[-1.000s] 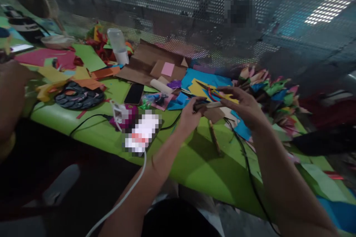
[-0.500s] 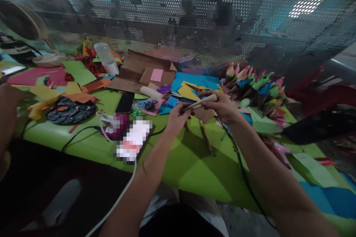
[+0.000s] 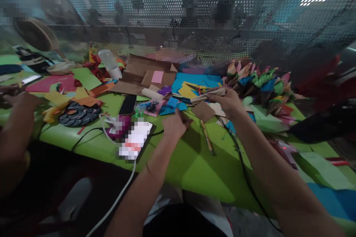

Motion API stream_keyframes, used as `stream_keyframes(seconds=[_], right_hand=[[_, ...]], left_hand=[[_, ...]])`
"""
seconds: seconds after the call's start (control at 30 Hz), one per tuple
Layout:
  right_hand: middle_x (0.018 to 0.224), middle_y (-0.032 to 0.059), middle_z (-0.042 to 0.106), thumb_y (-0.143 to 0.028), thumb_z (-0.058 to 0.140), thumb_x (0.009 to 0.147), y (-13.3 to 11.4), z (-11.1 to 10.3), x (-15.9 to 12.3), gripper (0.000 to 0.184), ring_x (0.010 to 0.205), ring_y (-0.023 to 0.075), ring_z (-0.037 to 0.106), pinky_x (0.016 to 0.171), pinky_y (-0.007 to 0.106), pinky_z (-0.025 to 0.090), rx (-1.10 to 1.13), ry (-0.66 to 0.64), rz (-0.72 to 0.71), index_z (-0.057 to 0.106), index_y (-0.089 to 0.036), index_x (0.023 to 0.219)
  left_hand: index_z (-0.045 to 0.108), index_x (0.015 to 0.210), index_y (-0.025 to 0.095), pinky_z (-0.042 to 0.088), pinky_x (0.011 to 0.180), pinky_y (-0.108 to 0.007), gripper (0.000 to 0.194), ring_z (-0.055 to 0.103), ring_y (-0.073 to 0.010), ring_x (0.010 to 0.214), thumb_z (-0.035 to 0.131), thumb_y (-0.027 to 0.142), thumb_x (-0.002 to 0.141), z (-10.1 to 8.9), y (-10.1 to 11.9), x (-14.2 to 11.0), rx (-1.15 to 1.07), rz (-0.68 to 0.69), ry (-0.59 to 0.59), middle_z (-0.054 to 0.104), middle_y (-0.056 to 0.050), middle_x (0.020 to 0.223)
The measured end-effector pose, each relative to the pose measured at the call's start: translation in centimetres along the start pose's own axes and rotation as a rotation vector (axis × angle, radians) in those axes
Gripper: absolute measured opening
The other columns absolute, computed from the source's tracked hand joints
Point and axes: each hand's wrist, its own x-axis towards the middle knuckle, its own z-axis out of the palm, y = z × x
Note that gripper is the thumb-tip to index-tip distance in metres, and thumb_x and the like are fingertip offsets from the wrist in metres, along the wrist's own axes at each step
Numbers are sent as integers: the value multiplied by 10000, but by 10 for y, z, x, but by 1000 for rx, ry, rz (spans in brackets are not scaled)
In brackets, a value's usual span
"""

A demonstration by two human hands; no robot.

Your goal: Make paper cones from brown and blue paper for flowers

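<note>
My right hand grips a narrow piece of folded cream paper at its right end, with thumb and fingers pressed together. The free end of the paper points left, above scissors and scraps. My left hand is off the paper and holds nothing that I can see. It hangs low over the green tabletop, index finger forward near a blue paper scrap and thumb apart. Between the hands lie a brown paper square and a pencil-like stick.
A lit phone, a dark phone and a purple device with cables lie left. Paper flowers stand back right. A black cable crosses the right side. Another person's arm reaches in from the left.
My left hand has let go of the folded paper and moved down and slightly left. My right hand keeps the paper and has shifted slightly right. The other person's arm reaches further in.
</note>
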Motion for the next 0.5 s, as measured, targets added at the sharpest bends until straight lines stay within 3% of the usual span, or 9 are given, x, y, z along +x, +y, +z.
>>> stream_keyframes(seconds=[0.13,0.27,0.37,0.5], right_hand=[[684,27,700,-472,924,503,0,0,1,386,623,154,593,585,289,478,-4,-16,15,767,-192,718],[704,37,704,-496,924,512,0,-2,-1,408,667,177,615,621,308,500,2,-21,20,771,-195,741],[700,36,700,-525,917,506,-2,-3,-1,440,668,180,616,622,310,496,4,-23,21,768,-194,754],[708,35,709,-531,933,461,-9,-4,-1,467,663,182,627,615,312,501,53,-2,18,752,-196,731]], left_hand=[[378,1531,137,510,889,-408,721,689,-352,1132,609,425,911,8,3,-2,67,60,21,692,-214,1251],[356,1554,148,513,921,-417,687,657,-353,1192,573,260,913,7,-5,3,-14,66,15,648,-225,1327],[335,1567,166,483,1007,-434,732,625,-340,1247,589,198,882,6,-14,13,-306,113,39,629,-198,1382],[428,1483,207,506,979,-369,688,624,-249,1198,595,174,816,10,-21,22,-986,279,4,650,-109,1348]])
